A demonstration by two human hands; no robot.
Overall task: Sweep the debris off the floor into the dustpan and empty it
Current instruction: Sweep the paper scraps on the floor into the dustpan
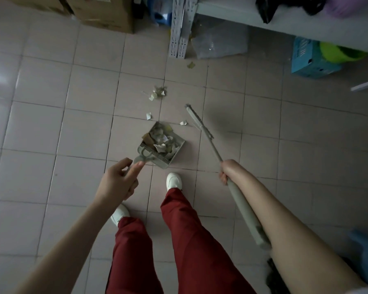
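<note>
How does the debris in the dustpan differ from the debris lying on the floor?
The debris in the dustpan is one dense heap, near the left hand; the debris on the floor is a smaller cluster plus stray scraps, farther away. The dustpan's heap includes a brown piece; the floor's looks pale. Both look like torn scraps.

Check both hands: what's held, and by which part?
Left hand holds the dustpan by its handle end; right hand holds the broom partway along its handle.

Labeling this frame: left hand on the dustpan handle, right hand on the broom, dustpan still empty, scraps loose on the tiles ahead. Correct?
Not quite. In the head view the dustpan already holds a heap of scraps. The rest stands: left hand on its handle, right hand on the broom, loose debris on the tiles ahead.
</note>
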